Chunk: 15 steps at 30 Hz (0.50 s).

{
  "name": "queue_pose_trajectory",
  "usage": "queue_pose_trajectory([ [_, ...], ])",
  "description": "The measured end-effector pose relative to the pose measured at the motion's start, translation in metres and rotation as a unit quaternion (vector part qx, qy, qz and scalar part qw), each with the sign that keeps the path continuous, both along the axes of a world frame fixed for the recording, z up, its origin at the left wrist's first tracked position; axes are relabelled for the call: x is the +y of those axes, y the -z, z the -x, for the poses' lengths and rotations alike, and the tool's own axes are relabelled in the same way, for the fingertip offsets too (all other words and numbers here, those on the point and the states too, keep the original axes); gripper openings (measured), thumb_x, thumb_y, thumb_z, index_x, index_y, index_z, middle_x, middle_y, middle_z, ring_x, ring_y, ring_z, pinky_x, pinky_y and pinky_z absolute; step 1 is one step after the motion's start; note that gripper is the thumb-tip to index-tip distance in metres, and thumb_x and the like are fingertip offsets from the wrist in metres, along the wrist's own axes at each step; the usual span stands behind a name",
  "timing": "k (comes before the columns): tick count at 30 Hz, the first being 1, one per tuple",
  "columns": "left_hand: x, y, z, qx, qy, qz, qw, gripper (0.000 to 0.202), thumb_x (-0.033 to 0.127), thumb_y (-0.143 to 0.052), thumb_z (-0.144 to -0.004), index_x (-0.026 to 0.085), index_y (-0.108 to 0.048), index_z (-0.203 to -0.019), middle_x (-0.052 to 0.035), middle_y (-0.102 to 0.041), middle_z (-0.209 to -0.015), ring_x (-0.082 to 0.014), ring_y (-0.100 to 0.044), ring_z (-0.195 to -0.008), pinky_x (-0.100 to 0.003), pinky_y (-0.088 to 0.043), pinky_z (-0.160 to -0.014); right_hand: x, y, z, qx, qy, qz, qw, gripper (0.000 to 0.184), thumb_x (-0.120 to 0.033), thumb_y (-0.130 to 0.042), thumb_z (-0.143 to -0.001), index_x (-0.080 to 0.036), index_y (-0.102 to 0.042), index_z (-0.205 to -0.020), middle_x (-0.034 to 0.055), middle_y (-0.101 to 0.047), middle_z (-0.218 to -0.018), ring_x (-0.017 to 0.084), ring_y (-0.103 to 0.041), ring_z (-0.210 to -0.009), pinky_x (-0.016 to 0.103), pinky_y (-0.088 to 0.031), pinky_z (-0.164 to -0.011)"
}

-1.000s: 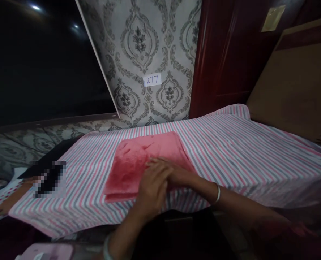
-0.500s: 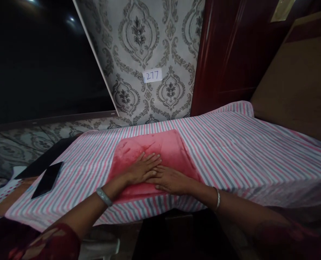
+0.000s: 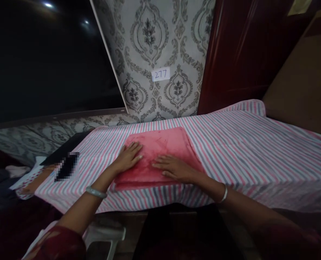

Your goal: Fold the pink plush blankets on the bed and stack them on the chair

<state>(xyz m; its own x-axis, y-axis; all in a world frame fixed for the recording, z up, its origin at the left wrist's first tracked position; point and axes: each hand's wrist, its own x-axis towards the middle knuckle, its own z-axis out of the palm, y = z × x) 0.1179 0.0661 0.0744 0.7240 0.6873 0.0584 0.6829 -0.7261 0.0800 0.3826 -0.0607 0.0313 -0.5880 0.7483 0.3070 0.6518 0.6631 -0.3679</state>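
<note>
My L hand lies open, palm down, on the left end of the folded pinkish-red plush towel, gripping nothing. R hand is flat too, w/ fingers on the towel's front half. Towel's long axis runs L to R, under & ahead of both palms. Beyond my L hand, a pink-&-grey striped cotton sheet lies beneath it.

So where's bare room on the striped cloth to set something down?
Widest: the striped cloth right of the pink towel. Thin strip between towel and patterned wall. Crowded: the towel under the left hand and right hand, and the left end by the pixelated phone.
</note>
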Motion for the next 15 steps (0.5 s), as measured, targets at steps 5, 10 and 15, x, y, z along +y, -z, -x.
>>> queue_pose_trajectory([
  [5, -0.041, 0.027, 0.022, -0.007, -0.010, -0.005, 1.000, 0.063, 0.053, -0.032, -0.100, 0.026, -0.030, -0.156, -0.0103, -0.024, -0.165, -0.0299, -0.016, -0.154, -0.062, -0.018, -0.119, -0.012, 0.006, -0.032, -0.032, 0.212, -0.020, 0.977, 0.050, -0.045, -0.043, -0.102, -0.029, -0.048, -0.149, 0.0075, -0.042, -0.157, 0.032, -0.030, -0.148, 0.062, -0.016, -0.120],
  [10, -0.048, 0.048, 0.021, -0.027, -0.027, -0.042, 0.998, 0.059, 0.047, -0.033, -0.100, 0.025, -0.033, -0.155, -0.0103, -0.025, -0.165, -0.0312, -0.017, -0.153, -0.063, -0.019, -0.118, -0.024, 0.031, -0.053, -0.039, 0.261, -0.026, 0.964, 0.051, -0.047, -0.041, -0.101, -0.031, -0.048, -0.149, 0.0041, -0.038, -0.159, 0.030, -0.026, -0.150, 0.058, -0.024, -0.119],
  [15, -0.041, 0.051, 0.024, -0.059, -0.022, -0.027, 0.998, 0.059, 0.048, -0.034, -0.099, 0.025, -0.037, -0.154, -0.0097, -0.028, -0.164, -0.0309, -0.021, -0.152, -0.062, -0.020, -0.119, -0.024, 0.042, -0.053, 0.019, 0.276, -0.039, 0.960, 0.050, -0.045, -0.038, -0.102, -0.027, -0.051, -0.147, 0.0039, -0.041, -0.158, 0.029, -0.024, -0.151, 0.056, -0.025, -0.120],
])
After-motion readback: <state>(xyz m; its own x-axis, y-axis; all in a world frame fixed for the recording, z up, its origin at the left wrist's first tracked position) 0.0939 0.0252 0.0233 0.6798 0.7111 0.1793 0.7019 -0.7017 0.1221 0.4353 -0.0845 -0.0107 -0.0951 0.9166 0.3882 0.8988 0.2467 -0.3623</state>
